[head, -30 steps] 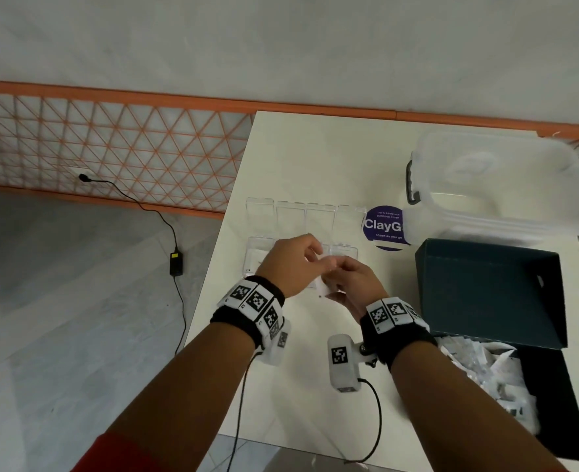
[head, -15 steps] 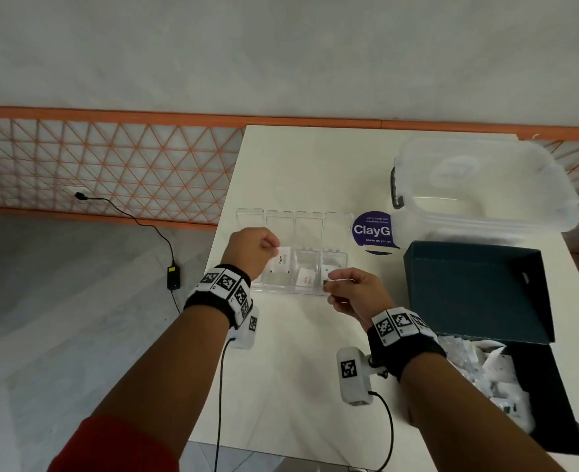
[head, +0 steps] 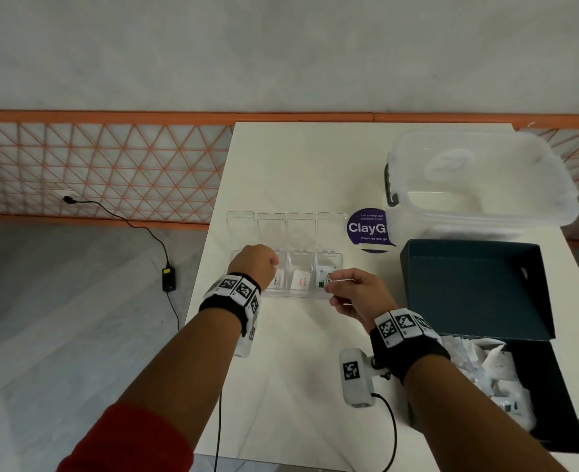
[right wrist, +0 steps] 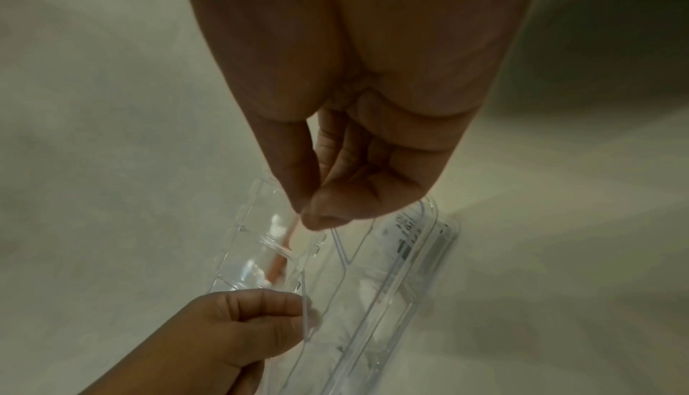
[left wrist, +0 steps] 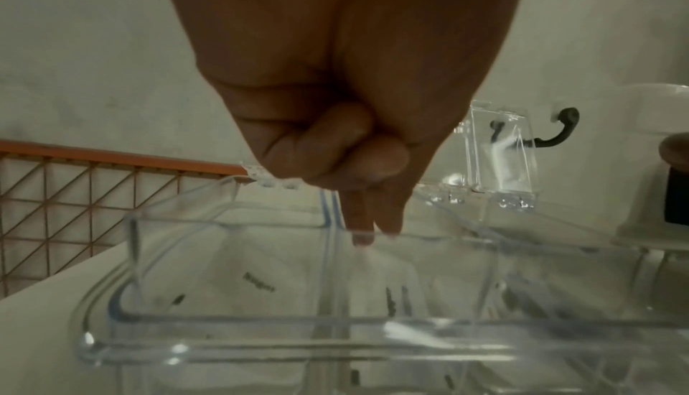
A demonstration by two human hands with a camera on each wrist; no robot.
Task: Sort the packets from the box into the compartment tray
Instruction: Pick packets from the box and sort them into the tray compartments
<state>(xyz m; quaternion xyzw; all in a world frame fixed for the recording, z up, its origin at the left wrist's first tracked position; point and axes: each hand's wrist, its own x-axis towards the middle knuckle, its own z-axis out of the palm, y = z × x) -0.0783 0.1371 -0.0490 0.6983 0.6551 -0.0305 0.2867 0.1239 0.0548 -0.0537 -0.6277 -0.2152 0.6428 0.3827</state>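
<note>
**A:** Why is the left hand [head: 254, 264] sitting on the compartment tray [head: 285, 294] at all?

**B:** To steady it, I'd judge. The tray is light clear plastic on a smooth white table [head: 301, 376], so it would slide easily. In the left wrist view the fingers [left wrist: 359, 218] are curled, two tips resting down on the divider between the leftmost cells. Whether they pinch that wall or only press on it, I cannot tell.

**A:** And the right hand [head: 358, 294]?

**B:** It sits at the tray's right end, thumb and forefinger closed in a pinch at the near rim of the rightmost cell. Something thin and pale seems to sit between them in the head view, but I can't tell whether that is a packet or the tray's edge.

**A:** Where are the packets?

**B:** Most lie heaped in the dark box [head: 560, 386] to the right, lid flap standing open. A few are already sorted: one with black print [head: 278, 277], one with red print [head: 300, 280], and one with a green mark [head: 322, 279], each in its own cell, with the hinged lids [head: 286, 226] folded back so the cells stay reachable.

**A:** So early days?

**B:** I'd say so; the heap looks barely touched
</note>
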